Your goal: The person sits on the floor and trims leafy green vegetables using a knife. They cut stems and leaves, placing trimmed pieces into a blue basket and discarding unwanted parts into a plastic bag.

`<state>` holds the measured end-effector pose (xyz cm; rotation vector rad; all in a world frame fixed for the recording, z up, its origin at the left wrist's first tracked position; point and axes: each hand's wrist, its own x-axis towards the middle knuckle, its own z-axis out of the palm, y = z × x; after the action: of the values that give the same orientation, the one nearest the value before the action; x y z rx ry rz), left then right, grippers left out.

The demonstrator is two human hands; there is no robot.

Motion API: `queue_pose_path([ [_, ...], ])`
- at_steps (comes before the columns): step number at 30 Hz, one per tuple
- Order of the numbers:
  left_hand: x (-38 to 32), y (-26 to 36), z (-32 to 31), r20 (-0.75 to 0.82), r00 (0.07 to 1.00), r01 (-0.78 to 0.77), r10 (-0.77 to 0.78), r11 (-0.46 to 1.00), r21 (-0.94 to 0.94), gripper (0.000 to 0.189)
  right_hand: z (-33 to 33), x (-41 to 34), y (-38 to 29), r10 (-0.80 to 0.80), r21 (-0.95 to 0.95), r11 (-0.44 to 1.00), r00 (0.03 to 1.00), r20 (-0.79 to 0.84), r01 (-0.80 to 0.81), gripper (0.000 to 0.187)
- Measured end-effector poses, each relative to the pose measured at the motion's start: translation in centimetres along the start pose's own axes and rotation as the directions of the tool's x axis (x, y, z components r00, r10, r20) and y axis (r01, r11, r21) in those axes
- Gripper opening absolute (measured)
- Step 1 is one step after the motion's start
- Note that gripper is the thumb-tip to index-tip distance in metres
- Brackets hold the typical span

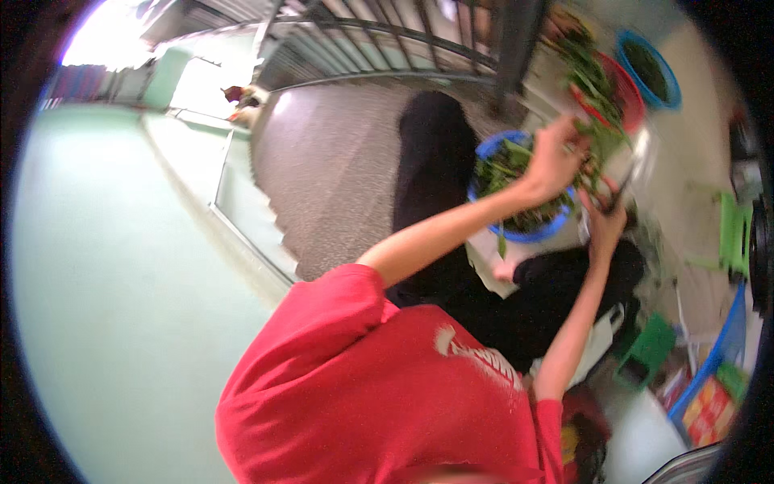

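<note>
My left hand [556,158], blurred by motion, grips leafy green stems [585,172] above the right side of a blue plastic basin [547,235]. Cut or loose greens [505,172] fill that basin, with one leaf hanging over its rim. Just below and to the right, my right hand [604,212] is closed around what looks like a knife [632,166], its bright blade blurred and pointing up and away. The stems pass close to both hands. Beyond them, long greens [589,78] lie across a red plastic basin [635,100].
Another person's hand [565,27] is near the far greens. A light-blue basin [674,91] holds more greens. Dark metal railings [393,33] border grey stone stairs [332,175]. Green plastic stools [734,236] and a blue basket [716,348] are at right. My bare foot [504,270] is beside the near basin.
</note>
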<state>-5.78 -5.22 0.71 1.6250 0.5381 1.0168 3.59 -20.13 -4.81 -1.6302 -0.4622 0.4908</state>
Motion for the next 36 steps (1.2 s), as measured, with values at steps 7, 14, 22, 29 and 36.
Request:
queue_pose_path([
  [7,1.2,-3.2,-0.7,0.025,0.999,0.050,-0.048,0.994,-0.099,0.020,0.4,0.5,0.5,0.004,-0.184,0.983,1.000,-0.023,-0.008,0.047],
  [14,1.8,-5.5,-1.4,-0.033,0.985,0.161,-0.167,0.976,-0.146,0.023,1.2,1.1,0.5,-0.004,-0.250,0.968,0.999,-0.042,-0.007,0.048],
  [22,1.7,-6.6,-1.8,-0.067,0.984,0.166,-0.167,0.986,-0.021,0.010,0.8,1.2,0.1,-0.006,-0.218,0.976,0.994,-0.107,-0.017,0.049],
  [29,0.6,-6.4,-1.3,-0.036,0.931,0.339,-0.364,0.896,-0.287,0.017,0.3,0.5,-0.9,-0.002,-0.095,0.995,0.987,-0.162,-0.014,0.050],
  [36,0.7,-7.5,-1.0,0.056,0.920,0.386,-0.388,0.873,-0.297,0.025,-0.2,0.5,-0.7,-0.082,-0.024,0.997,0.972,-0.221,0.078,0.050],
])
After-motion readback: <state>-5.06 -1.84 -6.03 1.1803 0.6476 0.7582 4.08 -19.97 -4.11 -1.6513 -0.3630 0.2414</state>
